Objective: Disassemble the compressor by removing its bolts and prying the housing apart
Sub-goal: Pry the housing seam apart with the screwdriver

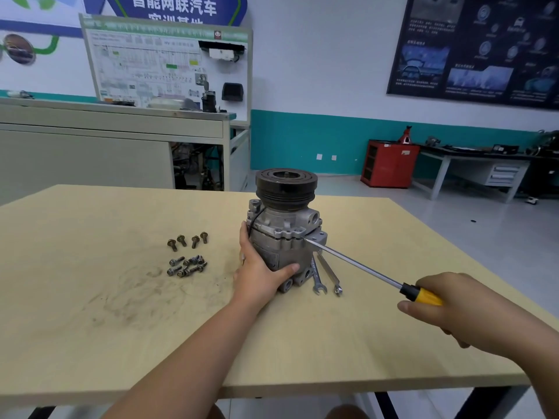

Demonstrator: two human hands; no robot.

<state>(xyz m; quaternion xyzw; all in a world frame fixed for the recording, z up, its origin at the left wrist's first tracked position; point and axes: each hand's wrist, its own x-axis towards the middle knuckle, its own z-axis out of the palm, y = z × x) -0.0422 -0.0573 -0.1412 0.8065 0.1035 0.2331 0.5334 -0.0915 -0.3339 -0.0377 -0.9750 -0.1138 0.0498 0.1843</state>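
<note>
Your left grip clasped the compressor (upright on the counter). Your right grip clenched the screwdriver, tip at its seam.

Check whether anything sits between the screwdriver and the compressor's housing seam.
Nothing visible does. The screwdriver in the right hand has its tip at the compressor seam; two wrenches lie on the table below the shaft, and the left hand grips the other side.

Buried inside the right hand: most of the yellow handle of the screwdriver. Lost behind the compressor: fingertips of the left hand, upper ends of two wrenches. Cut off at the frame's left edge: the tabletop. Too small to read: print on the upper-right poster.
</note>
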